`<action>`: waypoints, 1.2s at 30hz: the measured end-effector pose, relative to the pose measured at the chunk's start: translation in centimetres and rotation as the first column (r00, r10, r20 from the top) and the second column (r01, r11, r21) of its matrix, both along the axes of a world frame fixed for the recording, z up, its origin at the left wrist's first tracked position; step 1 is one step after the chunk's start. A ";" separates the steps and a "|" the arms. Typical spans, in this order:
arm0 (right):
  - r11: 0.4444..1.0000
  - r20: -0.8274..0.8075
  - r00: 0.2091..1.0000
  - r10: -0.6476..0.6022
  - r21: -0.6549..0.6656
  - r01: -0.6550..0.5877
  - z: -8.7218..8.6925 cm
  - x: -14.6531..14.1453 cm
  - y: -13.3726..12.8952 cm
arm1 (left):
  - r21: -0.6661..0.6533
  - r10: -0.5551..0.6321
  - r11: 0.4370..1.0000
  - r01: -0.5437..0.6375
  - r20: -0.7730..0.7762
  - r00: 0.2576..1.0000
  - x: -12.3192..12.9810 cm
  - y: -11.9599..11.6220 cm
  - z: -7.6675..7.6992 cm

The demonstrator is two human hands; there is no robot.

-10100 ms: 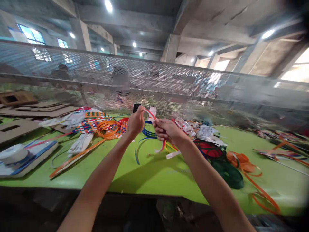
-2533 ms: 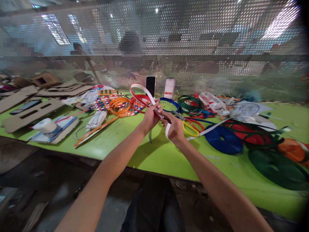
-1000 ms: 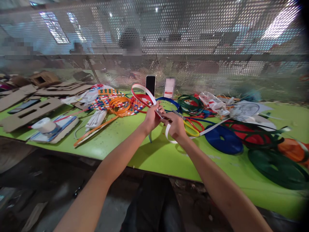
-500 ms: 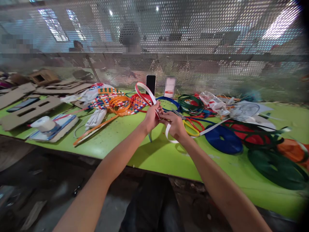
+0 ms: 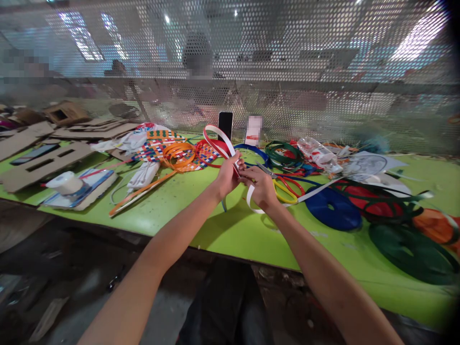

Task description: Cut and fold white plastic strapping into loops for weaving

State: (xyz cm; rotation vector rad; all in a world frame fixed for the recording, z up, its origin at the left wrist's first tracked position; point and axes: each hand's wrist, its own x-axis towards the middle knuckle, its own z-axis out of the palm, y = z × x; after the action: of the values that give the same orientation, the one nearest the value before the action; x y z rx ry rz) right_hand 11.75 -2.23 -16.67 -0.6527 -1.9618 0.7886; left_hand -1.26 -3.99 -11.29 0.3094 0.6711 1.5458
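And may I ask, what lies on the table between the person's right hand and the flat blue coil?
In the head view, yellow-and-red-handled scissors and part of a white strip lie there.

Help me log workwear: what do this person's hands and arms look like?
The left hand and right hand wear no gloves. The left arm and right arm show no sleeve, watch or bracelet. Any ring would be too small to tell.

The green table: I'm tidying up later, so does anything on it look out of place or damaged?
No clear damage or spill shows. On the right, loose green strap straggles across the red roll, which looks untidy beside the neatly wound blue roll.
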 end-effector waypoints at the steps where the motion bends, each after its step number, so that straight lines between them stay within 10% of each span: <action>1: 1.000 0.009 1.000 -0.007 0.025 0.007 0.1 0.0 -0.1 | 0.000 -0.001 1.000 0.001 0.001 1.000 0.0 0.0 0.0; 23: 0.984 0.143 0.983 -0.114 0.153 0.092 0.8 0.0 -1.3 | 0.056 0.063 0.996 -0.064 0.023 0.998 0.5 0.6 -1.1; 36: 0.930 -0.130 0.977 -0.167 -0.350 0.112 1.3 -0.8 -1.1 | 0.060 0.063 0.996 -0.059 -0.067 0.996 0.9 0.6 -1.7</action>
State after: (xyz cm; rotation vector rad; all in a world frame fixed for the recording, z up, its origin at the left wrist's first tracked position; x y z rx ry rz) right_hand 10.97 -3.36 -15.39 -0.8957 -1.6282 1.0691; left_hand -0.35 -3.41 -12.96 0.3906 0.6962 1.6213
